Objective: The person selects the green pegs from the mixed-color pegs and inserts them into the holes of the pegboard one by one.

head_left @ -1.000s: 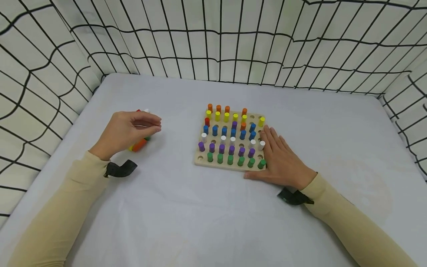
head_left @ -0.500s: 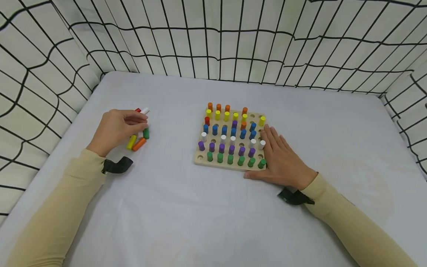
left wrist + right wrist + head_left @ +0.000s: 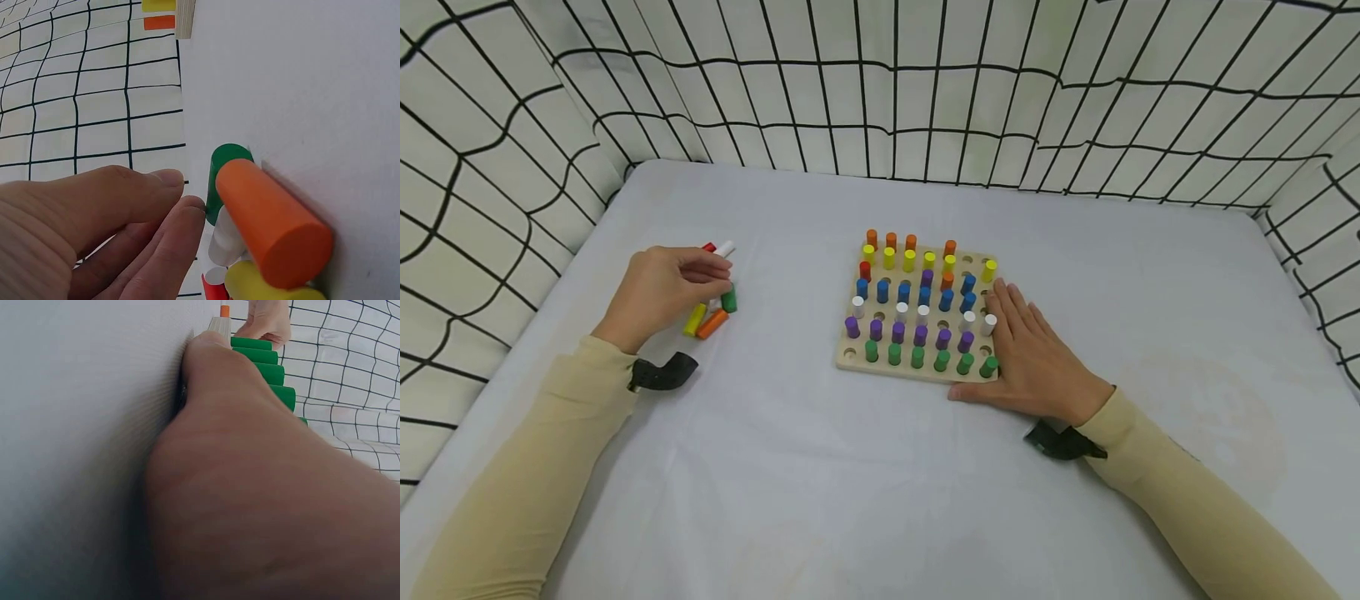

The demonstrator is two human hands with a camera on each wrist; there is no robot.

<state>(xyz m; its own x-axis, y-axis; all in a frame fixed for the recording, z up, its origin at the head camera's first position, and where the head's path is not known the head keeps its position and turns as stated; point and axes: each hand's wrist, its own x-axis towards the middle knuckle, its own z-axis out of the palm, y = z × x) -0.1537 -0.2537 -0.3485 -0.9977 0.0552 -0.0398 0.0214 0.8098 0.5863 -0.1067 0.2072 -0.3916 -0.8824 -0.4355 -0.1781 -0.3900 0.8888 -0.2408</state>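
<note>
A pale wooden pegboard [image 3: 917,371] stands in the middle of the head view, bearing rows of orange, yellow, blue, white, purple and green pegs. My right hand [image 3: 1037,367] rests flat against its right edge, fingers straight, with the thumb along the near edge. Over a small pile of loose pegs on the left is my left hand [image 3: 662,287], thumb and fingertips close together with nothing seen between them. In the left wrist view its fingertips are right beside a green peg [image 3: 231,156]; whether they touch is unclear. An orange peg [image 3: 272,222] lies nearer the camera.
Beside the left hand lie a yellow peg [image 3: 696,320], a white peg [image 3: 725,248] and a red peg [image 3: 709,247], the red one partly hidden. A white cloth [image 3: 790,467] covers the table. Black wire mesh [image 3: 895,100] encloses its back and sides.
My left hand has moved left and come down to the loose pegs, uncovering several of them, then stayed nearly still. The right hand and pegboard have kept their place.
</note>
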